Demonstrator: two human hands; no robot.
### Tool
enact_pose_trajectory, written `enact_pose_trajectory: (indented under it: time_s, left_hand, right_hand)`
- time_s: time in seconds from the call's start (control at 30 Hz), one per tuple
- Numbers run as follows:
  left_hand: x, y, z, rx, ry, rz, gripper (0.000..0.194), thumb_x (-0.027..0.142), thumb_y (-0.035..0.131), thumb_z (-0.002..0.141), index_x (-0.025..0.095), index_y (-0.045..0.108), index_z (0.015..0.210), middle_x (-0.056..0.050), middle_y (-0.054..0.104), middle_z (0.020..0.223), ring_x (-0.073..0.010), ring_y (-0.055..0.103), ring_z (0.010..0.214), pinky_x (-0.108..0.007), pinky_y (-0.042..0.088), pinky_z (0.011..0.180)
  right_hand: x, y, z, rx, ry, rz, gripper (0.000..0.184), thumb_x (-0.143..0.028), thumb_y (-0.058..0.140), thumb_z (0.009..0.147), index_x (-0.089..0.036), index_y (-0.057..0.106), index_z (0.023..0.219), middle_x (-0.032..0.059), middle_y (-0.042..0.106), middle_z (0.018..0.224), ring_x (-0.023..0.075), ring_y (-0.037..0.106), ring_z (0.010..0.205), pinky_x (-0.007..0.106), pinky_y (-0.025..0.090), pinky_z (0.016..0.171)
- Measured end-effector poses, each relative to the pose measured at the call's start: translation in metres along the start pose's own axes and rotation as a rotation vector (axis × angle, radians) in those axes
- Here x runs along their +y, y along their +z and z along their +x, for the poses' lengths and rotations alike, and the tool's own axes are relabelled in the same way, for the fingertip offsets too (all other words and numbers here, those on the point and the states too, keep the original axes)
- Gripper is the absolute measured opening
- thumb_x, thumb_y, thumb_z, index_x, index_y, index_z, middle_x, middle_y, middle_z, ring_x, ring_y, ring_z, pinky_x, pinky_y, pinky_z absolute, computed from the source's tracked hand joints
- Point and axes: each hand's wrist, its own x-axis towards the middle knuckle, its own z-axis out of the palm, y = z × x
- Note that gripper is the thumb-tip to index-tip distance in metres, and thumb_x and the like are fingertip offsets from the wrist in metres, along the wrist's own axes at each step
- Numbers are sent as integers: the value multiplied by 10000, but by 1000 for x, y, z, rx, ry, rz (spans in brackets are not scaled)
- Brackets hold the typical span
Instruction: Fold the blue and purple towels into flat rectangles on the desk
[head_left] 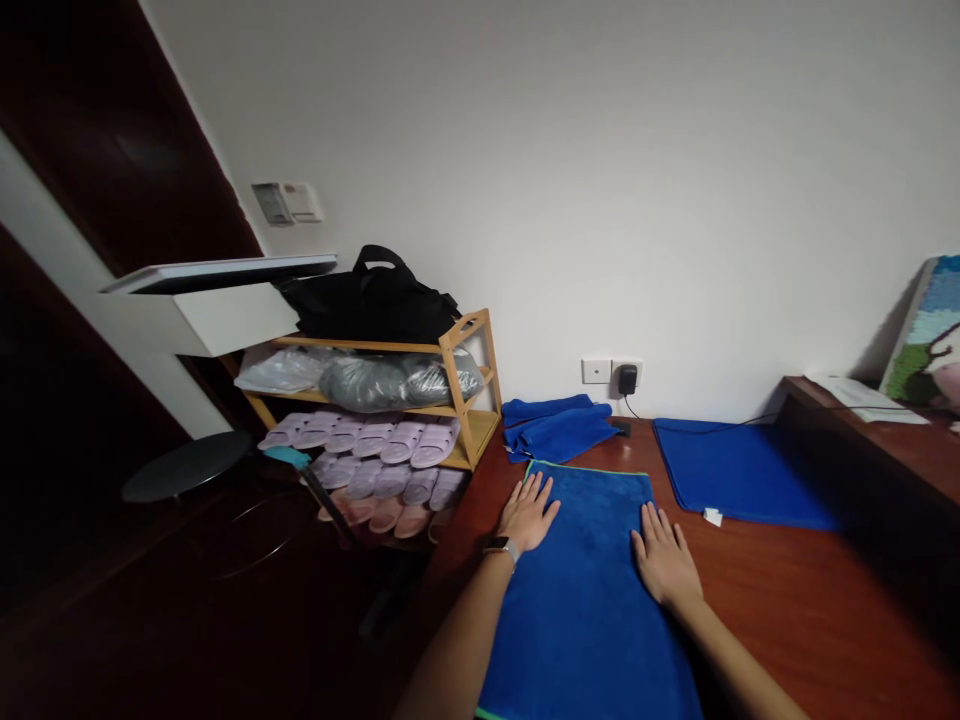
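Observation:
A blue towel (581, 590) with a bright green edge lies spread out on the reddish-brown wooden table (795, 600). My left hand (528, 514), with a watch at the wrist, rests flat on the towel's left side near its far end, fingers spread. On the right side edge of the same towel lies my right hand (666, 560), also flat with fingers stretched out. Neither hand grips anything. Beyond the towel's far end sit crumpled blue cloths (562, 430). To the right is a flat blue cloth stack (739, 475) with a small white tag.
Left of the table stands a wooden rack (470, 400) with rows of lilac slippers (390, 440), plastic-wrapped items and a black bag (375, 305). A black plug adapter (627, 378) sits in the wall socket, its cable trailing. A raised ledge (847, 400) borders the right.

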Motion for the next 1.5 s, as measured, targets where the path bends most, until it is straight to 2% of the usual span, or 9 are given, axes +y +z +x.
enact_pose_trajectory:
  time_s: [0.17, 0.27, 0.33, 0.43, 0.63, 0.73, 1.27, 1.37, 1.5]
  left_hand:
    - [70, 9, -11, 134, 127, -46, 633, 474, 136, 1079, 181, 316, 1610, -85, 309, 1678, -211, 209, 1567, -453, 169, 1284]
    - [125, 31, -25, 110, 221, -122, 627, 496, 123, 1077, 233, 317, 1612, -54, 321, 1676, -201, 231, 1560, -446, 201, 1277]
    - [142, 39, -34, 81, 194, -148, 637, 521, 125, 1073, 243, 334, 1607, -57, 335, 1670, -210, 240, 1558, -455, 199, 1278]
    - [123, 32, -47, 51, 131, -134, 650, 571, 146, 1063, 269, 334, 1606, -50, 320, 1675, -219, 237, 1559, -463, 189, 1282]
    - [29, 3, -85, 16, -115, -16, 704, 627, 171, 1044, 239, 339, 1607, -69, 272, 1688, -251, 220, 1564, -476, 202, 1276]
    - [13, 1, -95, 45, -140, -9, 698, 614, 180, 1047, 233, 321, 1614, -63, 257, 1695, -253, 208, 1567, -465, 230, 1268]
    - [22, -13, -94, -7, -155, -6, 672, 552, 247, 1049, 202, 304, 1619, -91, 254, 1691, -275, 192, 1569, -499, 183, 1275]
    - [46, -18, -91, 40, -108, 4, 652, 512, 209, 1059, 203, 262, 1632, -82, 249, 1692, -262, 171, 1574, -509, 160, 1283]
    - [119, -1, -90, 105, 101, -72, 655, 490, 130, 1070, 176, 251, 1632, -64, 236, 1698, -217, 156, 1577, -455, 169, 1293]
  right_hand:
    - [-3, -8, 1, -17, 15, -1, 694, -465, 111, 1027, -124, 122, 1632, 20, 107, 1712, 201, 81, 1583, 424, 62, 1283]
    - [-2, -10, 0, -31, -11, -7, 687, -438, 125, 1025, -115, 129, 1631, 32, 102, 1713, 208, 66, 1584, 427, 54, 1280]
    - [-2, -11, -1, -36, -20, -8, 682, -422, 134, 1023, -114, 131, 1632, 33, 101, 1714, 210, 62, 1585, 428, 49, 1279]
    - [-3, -11, -2, -30, 1, 7, 687, -435, 123, 1024, -118, 123, 1633, 32, 104, 1715, 207, 79, 1584, 425, 52, 1279]
    - [-4, -10, -3, -17, 14, 30, 694, -462, 101, 1026, -129, 119, 1635, 25, 115, 1717, 203, 84, 1583, 424, 43, 1282]
    - [-5, -15, -2, -20, 21, 33, 694, -461, 106, 1027, -126, 120, 1635, 23, 111, 1718, 199, 82, 1583, 421, 52, 1283]
    - [-8, -4, -74, -20, 8, -9, 689, -449, 112, 1029, -121, 136, 1634, 29, 135, 1711, 216, 105, 1581, 427, 69, 1281]
    - [-10, -7, -72, -12, 4, 31, 686, -449, 129, 1027, -130, 158, 1633, 32, 137, 1710, 215, 109, 1580, 431, 69, 1280]
    - [-10, -10, -73, 0, -3, 22, 673, -419, 136, 1027, -123, 175, 1631, 41, 148, 1707, 225, 108, 1581, 439, 71, 1276]
